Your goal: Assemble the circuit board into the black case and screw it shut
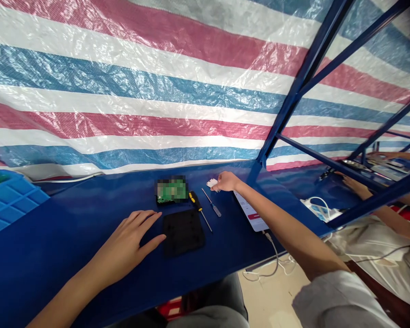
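My left hand point(131, 234) is open, its fingers stretched out beside the left edge of a flat black square cover point(183, 231). Fingers and thumb of my right hand point(228, 181) are closed on a small white piece point(212, 183); whether it is lifted off the table I cannot tell. Behind the cover sits a green circuit board point(171, 190) in a dark housing, partly blurred. A screwdriver with a black and yellow handle point(195, 201) lies to the right of the board. Between it and my right hand lies a thinner screwdriver with a clear handle point(216, 210).
Under my right forearm a phone point(251, 213) with its screen lit lies on the blue table point(130, 291), a white cable plugged in. A blue crate point(15, 200) stands at the left. Blue metal bars point(294, 98) rise at the right, with a power strip point(319, 209) and another person's arms beyond.
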{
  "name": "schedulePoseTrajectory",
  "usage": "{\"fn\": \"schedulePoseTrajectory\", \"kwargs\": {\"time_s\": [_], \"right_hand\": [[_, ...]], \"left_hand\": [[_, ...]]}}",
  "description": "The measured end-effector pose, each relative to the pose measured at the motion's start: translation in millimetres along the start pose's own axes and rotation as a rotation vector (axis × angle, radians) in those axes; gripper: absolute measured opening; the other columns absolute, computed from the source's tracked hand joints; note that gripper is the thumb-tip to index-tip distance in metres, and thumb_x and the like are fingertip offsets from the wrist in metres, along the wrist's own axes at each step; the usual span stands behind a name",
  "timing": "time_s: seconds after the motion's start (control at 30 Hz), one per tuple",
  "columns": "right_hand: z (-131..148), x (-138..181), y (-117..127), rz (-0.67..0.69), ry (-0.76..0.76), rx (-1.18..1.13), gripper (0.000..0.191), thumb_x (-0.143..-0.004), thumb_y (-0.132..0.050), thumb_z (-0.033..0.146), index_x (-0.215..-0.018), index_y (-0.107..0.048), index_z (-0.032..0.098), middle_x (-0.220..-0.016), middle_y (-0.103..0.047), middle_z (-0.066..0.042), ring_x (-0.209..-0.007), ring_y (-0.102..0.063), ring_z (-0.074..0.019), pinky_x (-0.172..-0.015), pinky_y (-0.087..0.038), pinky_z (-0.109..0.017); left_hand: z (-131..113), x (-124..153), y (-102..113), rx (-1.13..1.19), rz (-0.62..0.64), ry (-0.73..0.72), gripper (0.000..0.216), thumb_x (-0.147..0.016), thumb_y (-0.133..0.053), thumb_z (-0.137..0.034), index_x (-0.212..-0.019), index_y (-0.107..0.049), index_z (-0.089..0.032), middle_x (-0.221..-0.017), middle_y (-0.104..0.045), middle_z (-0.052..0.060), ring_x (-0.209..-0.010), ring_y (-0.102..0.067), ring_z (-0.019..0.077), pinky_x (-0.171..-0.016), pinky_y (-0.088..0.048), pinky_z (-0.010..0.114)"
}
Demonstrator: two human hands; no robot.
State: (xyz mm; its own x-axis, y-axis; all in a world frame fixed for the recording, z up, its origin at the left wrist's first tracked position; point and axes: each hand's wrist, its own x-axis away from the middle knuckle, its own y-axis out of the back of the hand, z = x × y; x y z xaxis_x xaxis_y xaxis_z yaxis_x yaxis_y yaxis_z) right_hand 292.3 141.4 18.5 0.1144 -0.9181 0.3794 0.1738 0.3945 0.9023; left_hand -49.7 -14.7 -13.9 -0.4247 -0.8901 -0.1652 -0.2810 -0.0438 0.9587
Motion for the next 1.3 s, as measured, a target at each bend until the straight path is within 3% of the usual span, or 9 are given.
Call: {"fn": "schedulePoseTrajectory", "kwargs": {"time_s": [0.23, 0.33, 0.43, 0.53, 0.63, 0.7, 0.8, 1.03, 1.3], "right_hand": [[6.0, 3.1, 0.0, -0.059, -0.061, -0.043, 0.033, -0.095, -0.060, 0.037, -0.121, -0.060, 0.017, -0.125, -0.061, -0.007, -0.109, -0.063, -0.0238, -0.091, -0.055, -0.041], [3.2, 8.2, 2.7, -0.162, -0.053, -0.077, 0.034, -0.090, -0.066, 0.040, -0.108, -0.067, 0.011, -0.110, -0.067, -0.010, -0.099, -0.066, -0.0262, -0.081, -0.055, -0.035], [0.7, 24.0, 4.4, -0.300, 0.009, -0.117, 0.032, -0.079, -0.071, 0.040, -0.091, -0.069, 0.010, -0.092, -0.070, -0.012, -0.090, -0.066, -0.0280, -0.067, -0.048, -0.029], [5.6, 53.4, -0.8, -0.380, 0.176, -0.153, 0.025, -0.077, -0.069, 0.037, -0.088, -0.067, 0.014, -0.088, -0.069, -0.006, -0.083, -0.064, -0.0211, -0.066, -0.044, -0.026], [22.1, 88.9, -15.0, -0.380, 0.387, -0.172, 0.020, -0.071, -0.072, 0.030, -0.087, -0.067, 0.018, -0.091, -0.068, -0.002, -0.084, -0.062, -0.0168, -0.074, -0.045, -0.025], [37.1, 108.6, -26.9, -0.320, 0.531, -0.184, 0.026, -0.067, -0.075, 0.028, -0.091, -0.067, 0.020, -0.094, -0.066, 0.000, -0.081, -0.062, -0.0146, -0.075, -0.046, -0.024], [57.3, 124.2, -42.7, -0.241, 0.767, -0.202, 0.033, -0.070, -0.074, 0.027, -0.102, -0.066, 0.019, -0.099, -0.066, -0.005, -0.083, -0.063, -0.0188, -0.074, -0.049, -0.029], [72.3, 117.1, -59.8, -0.193, 0.850, -0.137, 0.044, -0.076, -0.074, 0.033, -0.115, -0.063, 0.019, -0.115, -0.065, -0.008, -0.104, -0.062, -0.0256, -0.081, -0.050, -0.033], [66.3, 109.3, -74.4, -0.249, 0.855, -0.193, 0.039, -0.080, -0.072, 0.031, -0.115, -0.062, 0.020, -0.119, -0.066, -0.008, -0.110, -0.061, -0.0246, -0.091, -0.048, -0.035]], "left_hand": [[-2.0, 1.0, 7.9, -0.017, -0.067, -0.014, 0.060, -0.093, -0.046, -0.064, -0.138, -0.055, -0.026, -0.135, -0.061, 0.008, -0.129, -0.051, 0.0313, -0.108, -0.043, 0.048], [-2.4, 0.5, 12.2, -0.010, -0.084, -0.018, 0.059, -0.094, -0.045, -0.063, -0.136, -0.057, -0.025, -0.133, -0.063, 0.008, -0.126, -0.053, 0.0315, -0.107, -0.044, 0.049], [-2.9, 1.1, 17.3, 0.029, -0.133, -0.021, 0.055, -0.095, -0.045, -0.061, -0.134, -0.058, -0.025, -0.129, -0.065, 0.007, -0.122, -0.057, 0.0301, -0.104, -0.046, 0.046], [-9.3, 1.7, 21.6, 0.093, -0.178, -0.026, 0.051, -0.095, -0.047, -0.058, -0.133, -0.059, -0.026, -0.127, -0.064, 0.006, -0.117, -0.059, 0.0275, -0.101, -0.049, 0.040], [-22.9, -0.2, 22.5, 0.144, -0.178, -0.036, 0.060, -0.091, -0.052, -0.061, -0.140, -0.053, -0.026, -0.134, -0.059, 0.008, -0.122, -0.056, 0.0302, -0.104, -0.047, 0.042], [-31.9, -3.7, 20.8, 0.175, -0.109, -0.031, 0.072, -0.086, -0.058, -0.064, -0.146, -0.045, -0.027, -0.143, -0.052, 0.007, -0.128, -0.050, 0.0324, -0.105, -0.046, 0.044], [-39.0, -10.6, 16.4, 0.188, -0.004, -0.050, 0.085, -0.080, -0.063, -0.067, -0.150, -0.038, -0.028, -0.146, -0.048, 0.007, -0.134, -0.044, 0.0332, -0.107, -0.044, 0.045], [-39.8, -20.3, 12.4, 0.234, 0.168, -0.073, 0.051, -0.085, -0.064, -0.056, -0.129, -0.060, -0.031, -0.127, -0.061, 0.003, -0.116, -0.057, 0.0275, -0.096, -0.049, 0.036], [-40.5, -26.3, 8.6, 0.200, 0.136, -0.069, 0.044, -0.084, -0.064, -0.056, -0.117, -0.068, -0.028, -0.117, -0.062, 0.004, -0.108, -0.057, 0.0273, -0.087, -0.050, 0.037]]}}
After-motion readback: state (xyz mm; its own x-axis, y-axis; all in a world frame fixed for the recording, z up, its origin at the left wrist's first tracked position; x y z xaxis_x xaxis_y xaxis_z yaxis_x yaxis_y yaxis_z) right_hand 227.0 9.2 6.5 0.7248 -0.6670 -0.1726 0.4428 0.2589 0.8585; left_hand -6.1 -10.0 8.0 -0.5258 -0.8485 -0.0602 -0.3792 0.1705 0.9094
